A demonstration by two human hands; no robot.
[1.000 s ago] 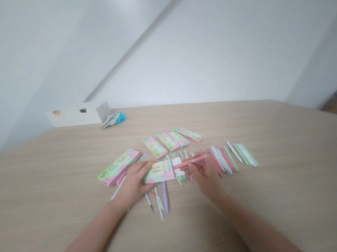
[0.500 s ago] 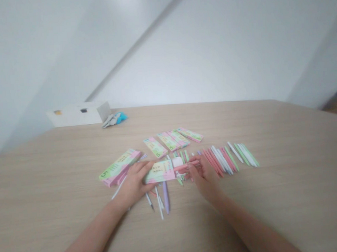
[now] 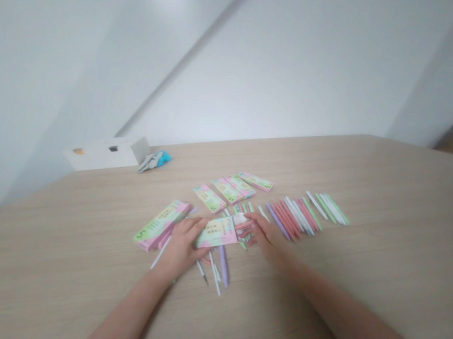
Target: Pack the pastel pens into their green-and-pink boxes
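Observation:
My left hand (image 3: 183, 244) grips a flat green-and-pink pen box (image 3: 217, 232) at its left end. The box's flap stands open on the right. At that end my right hand (image 3: 267, 236) pinches a pink pen (image 3: 246, 224), most of which is inside the box or behind my fingers. Under and around the box lie loose pens, among them a purple pen (image 3: 224, 267) and a white one (image 3: 214, 275) sticking out toward me. Beside my right hand is a row of pink, white, green and purple pens (image 3: 291, 217).
Several similar boxes (image 3: 228, 190) lie behind my hands, and a stack of boxes (image 3: 163, 224) sits at the left. A white carton (image 3: 105, 154) stands at the far left of the wooden table (image 3: 388, 241), with a grey and blue cloth-like item (image 3: 154, 161) beside it.
My right hand has moved left to the box's open end, and the pink pen has slid further into the box. My left hand holds the box nearly still.

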